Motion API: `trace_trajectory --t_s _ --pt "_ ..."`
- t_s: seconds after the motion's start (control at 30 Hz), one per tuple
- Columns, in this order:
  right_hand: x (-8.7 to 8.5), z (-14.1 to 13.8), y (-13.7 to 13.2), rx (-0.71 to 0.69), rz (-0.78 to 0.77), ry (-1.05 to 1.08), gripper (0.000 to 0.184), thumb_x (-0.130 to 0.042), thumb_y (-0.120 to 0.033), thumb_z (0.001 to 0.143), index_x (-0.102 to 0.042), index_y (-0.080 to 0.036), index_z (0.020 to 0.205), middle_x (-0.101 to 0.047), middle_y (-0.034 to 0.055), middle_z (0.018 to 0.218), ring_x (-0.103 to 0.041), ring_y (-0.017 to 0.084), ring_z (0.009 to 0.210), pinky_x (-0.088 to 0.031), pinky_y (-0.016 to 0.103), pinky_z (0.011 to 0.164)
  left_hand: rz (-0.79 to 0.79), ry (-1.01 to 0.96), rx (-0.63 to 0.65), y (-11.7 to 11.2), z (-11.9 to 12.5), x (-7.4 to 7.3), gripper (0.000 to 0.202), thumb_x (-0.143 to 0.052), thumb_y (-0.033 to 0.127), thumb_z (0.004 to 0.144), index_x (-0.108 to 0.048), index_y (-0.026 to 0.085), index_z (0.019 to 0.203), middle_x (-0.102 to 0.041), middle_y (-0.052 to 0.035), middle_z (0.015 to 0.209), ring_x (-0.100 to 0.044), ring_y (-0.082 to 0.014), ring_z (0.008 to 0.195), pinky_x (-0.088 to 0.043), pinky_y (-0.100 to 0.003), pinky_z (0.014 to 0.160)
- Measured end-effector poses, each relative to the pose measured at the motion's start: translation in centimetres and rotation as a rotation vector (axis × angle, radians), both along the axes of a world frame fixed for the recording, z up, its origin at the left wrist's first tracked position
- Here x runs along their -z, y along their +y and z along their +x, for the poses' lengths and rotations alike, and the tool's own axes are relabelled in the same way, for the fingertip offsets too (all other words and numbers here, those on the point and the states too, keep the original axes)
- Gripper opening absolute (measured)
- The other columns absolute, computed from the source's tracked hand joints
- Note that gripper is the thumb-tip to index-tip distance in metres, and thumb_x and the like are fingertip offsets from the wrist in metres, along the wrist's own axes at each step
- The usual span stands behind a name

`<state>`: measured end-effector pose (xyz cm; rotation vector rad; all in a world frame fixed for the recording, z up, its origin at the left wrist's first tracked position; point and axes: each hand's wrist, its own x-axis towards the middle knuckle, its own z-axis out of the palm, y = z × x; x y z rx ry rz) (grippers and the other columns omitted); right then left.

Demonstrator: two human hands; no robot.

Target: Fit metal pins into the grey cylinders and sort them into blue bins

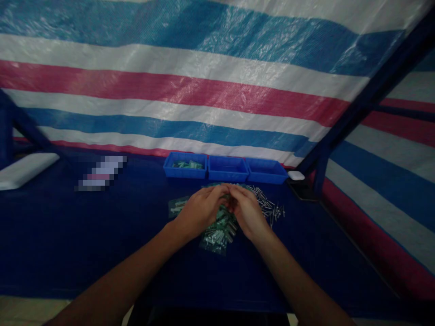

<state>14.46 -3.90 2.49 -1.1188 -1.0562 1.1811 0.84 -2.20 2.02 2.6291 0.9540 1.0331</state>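
Note:
My left hand and my right hand meet over a pile in the middle of the blue table. Their fingers are curled and come together at the tips. Whatever lies between the fingertips is hidden. Below and between the hands lie green and white small parts, some in clear plastic bags. Another clear bag with pale green pieces sits left of my left hand. Loose metal pins, like screws or nails, are scattered just right of my right hand.
Behind the hands stand three blue bins: the left bin holds green pieces, beside the middle bin and right bin. A phone-like dark slab and white case lie right. A white object lies far left. Striped sheeting hangs behind.

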Motion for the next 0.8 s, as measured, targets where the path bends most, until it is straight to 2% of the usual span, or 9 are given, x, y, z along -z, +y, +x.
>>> trace_trajectory --t_s 0.1,0.2,0.27,0.33,0.4,0.5,0.63,0.7,0.8 --pt "0.8 0.0 0.3 0.039 0.094 -0.033 0.030 -0.055 -0.038 0.070 -0.060 -0.016 0.090 -0.061 0.0025 0.070 -0.054 0.015 0.059 -0.038 0.025 0.050 -0.043 -0.024 0.083 -0.2 -0.1 -0.2 0.027 -0.046 0.023 0.083 -0.048 0.019 0.110 -0.060 -0.0074 0.110 -0.054 -0.0190 0.105 -0.036 -0.040 0.097" --pt "1.4 0.0 0.5 0.175 0.234 -0.249 0.034 -0.052 -0.032 0.073 -0.053 -0.017 0.104 -0.059 -0.0005 0.062 -0.054 0.015 0.056 -0.040 0.026 0.052 -0.061 -0.126 0.106 -0.2 -0.3 -0.5 0.040 -0.051 0.025 0.080 -0.043 0.019 0.119 -0.052 -0.0093 0.123 -0.047 -0.0209 0.114 -0.030 -0.042 0.101" --pt "1.7 0.2 0.6 0.276 0.331 -0.415 0.031 -0.051 -0.029 0.075 -0.051 -0.017 0.103 -0.057 -0.0016 0.060 -0.054 0.015 0.055 -0.041 0.026 0.053 -0.078 -0.190 0.096 -0.1 -0.2 -0.4 0.041 -0.051 0.027 0.080 -0.043 0.017 0.119 -0.051 -0.0109 0.123 -0.047 -0.0213 0.113 -0.034 -0.040 0.098" --pt "1.8 0.4 0.7 0.325 0.417 -0.546 0.018 -0.049 -0.028 0.077 -0.052 -0.017 0.092 -0.058 -0.0007 0.062 -0.055 0.015 0.058 -0.042 0.027 0.057 -0.123 -0.289 0.044 0.1 0.1 -0.2 0.040 -0.052 0.030 0.080 -0.044 0.015 0.116 -0.051 -0.0114 0.118 -0.051 -0.0203 0.104 -0.040 -0.036 0.091" --pt "1.8 0.7 0.6 0.319 0.484 -0.630 0.009 -0.048 -0.026 0.078 -0.052 -0.018 0.080 -0.058 0.0001 0.066 -0.056 0.015 0.061 -0.043 0.026 0.060 -0.249 -0.441 -0.040 0.5 0.4 0.0 0.041 -0.051 0.034 0.080 -0.043 0.015 0.116 -0.052 -0.0107 0.113 -0.055 -0.0172 0.091 -0.044 -0.032 0.081" --pt "1.7 0.9 0.6 0.271 0.586 -0.721 0.008 -0.046 -0.021 0.079 -0.053 -0.019 0.077 -0.060 0.0011 0.072 -0.057 0.015 0.067 -0.044 0.026 0.066 -0.628 -0.657 -0.116 1.2 0.5 -0.1 0.038 -0.043 0.041 0.085 -0.045 0.014 0.111 -0.056 -0.0081 0.097 -0.056 -0.0121 0.069 -0.045 -0.025 0.062" --pt "1.5 0.6 0.3 0.189 0.749 -0.816 0.013 -0.044 -0.017 0.080 -0.057 -0.019 0.079 -0.061 0.0038 0.083 -0.057 0.016 0.081 -0.043 0.028 0.076 -1.078 -0.857 -0.057 1.9 -0.3 -0.8 0.024 -0.052 0.034 0.081 -0.051 0.012 0.090 -0.058 -0.0045 0.075 -0.055 -0.0091 0.056 -0.042 -0.021 0.052" --pt "1.4 0.4 0.1 0.137 0.793 -0.842 0.015 -0.043 -0.017 0.081 -0.058 -0.019 0.081 -0.060 0.0046 0.088 -0.056 0.016 0.086 -0.043 0.029 0.080 -1.181 -0.907 -0.006 1.9 -0.8 -1.0 0.018 -0.059 0.021 0.075 -0.052 0.011 0.089 -0.058 -0.0044 0.072 -0.056 -0.0094 0.058 -0.044 -0.021 0.056" --pt "1.6 0.0 -0.1 0.137 0.776 -0.884 0.015 -0.046 -0.017 0.080 -0.061 -0.019 0.082 -0.056 0.0067 0.098 -0.053 0.017 0.095 -0.041 0.031 0.086 -1.143 -0.937 -0.062 1.8 -1.2 -0.8 0.040 -0.061 0.007 0.069 -0.047 0.013 0.106 -0.059 -0.0089 0.092 -0.057 -0.0092 0.065 -0.048 -0.023 0.064"
